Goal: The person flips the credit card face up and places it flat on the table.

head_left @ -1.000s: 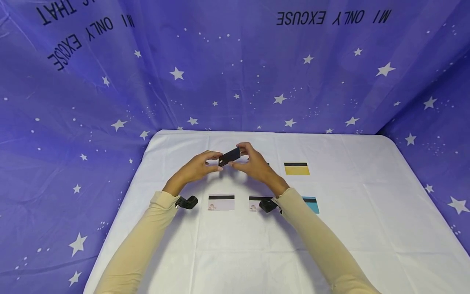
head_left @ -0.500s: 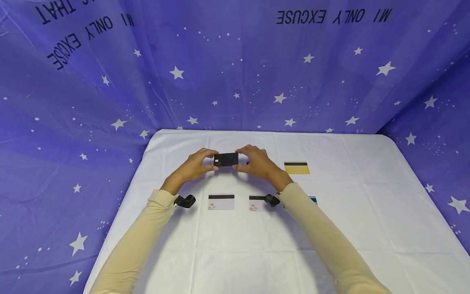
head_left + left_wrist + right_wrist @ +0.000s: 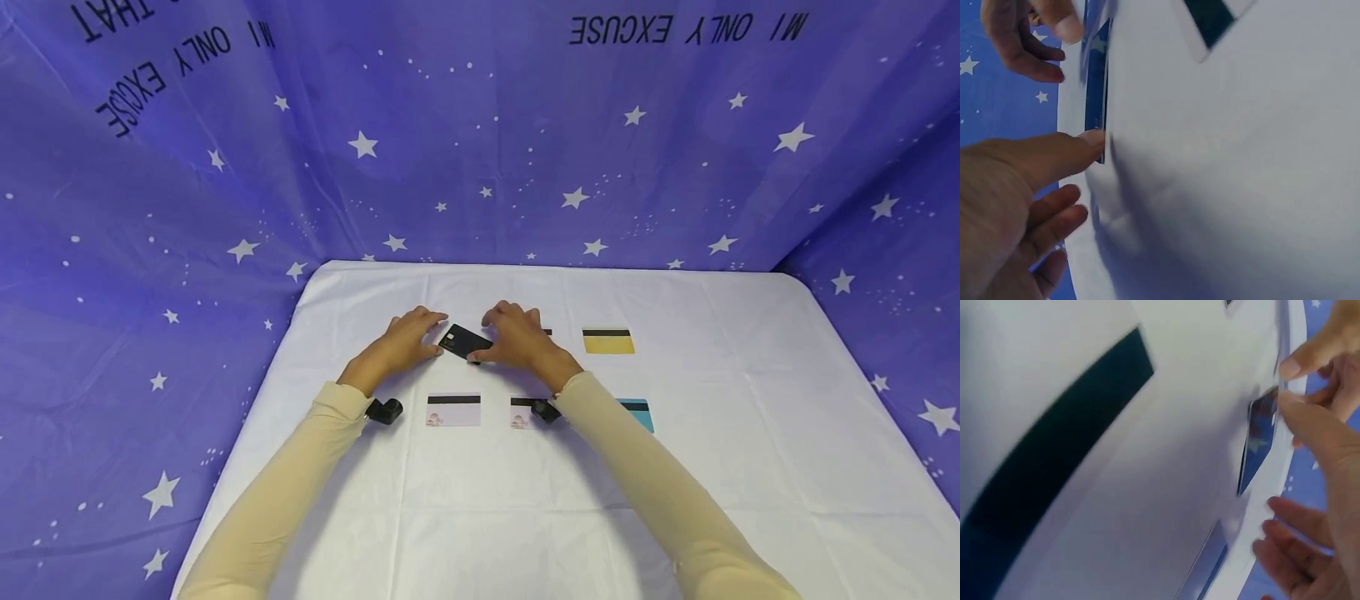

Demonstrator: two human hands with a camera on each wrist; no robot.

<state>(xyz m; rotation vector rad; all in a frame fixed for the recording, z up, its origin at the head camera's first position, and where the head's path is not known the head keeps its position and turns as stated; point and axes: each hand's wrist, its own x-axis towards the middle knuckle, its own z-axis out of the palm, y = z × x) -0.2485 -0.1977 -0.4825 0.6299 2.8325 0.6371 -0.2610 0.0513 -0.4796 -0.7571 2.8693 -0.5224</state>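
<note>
A black bank card with a chip lies at a slant between the two hands, close over the white cloth. My left hand is at its left end; in the left wrist view the thumb touches the card's near end while the other fingers are spread below, apart from it. My right hand is at the other end, its thumb overlapping the card's lower right corner. In the right wrist view its fingers stand apart from the card. Another card is mostly hidden behind the right hand.
Two pale lilac cards, one at left and one partly covered, lie stripe side up in the front row, with a blue card beside the right sleeve. A yellow card lies farther back. Starry purple curtains surround the table.
Both hands gripped the black card by its ends, turning it level. Now it is lower and slanted, its right end nearer me, and the fingers have loosened away from it.
</note>
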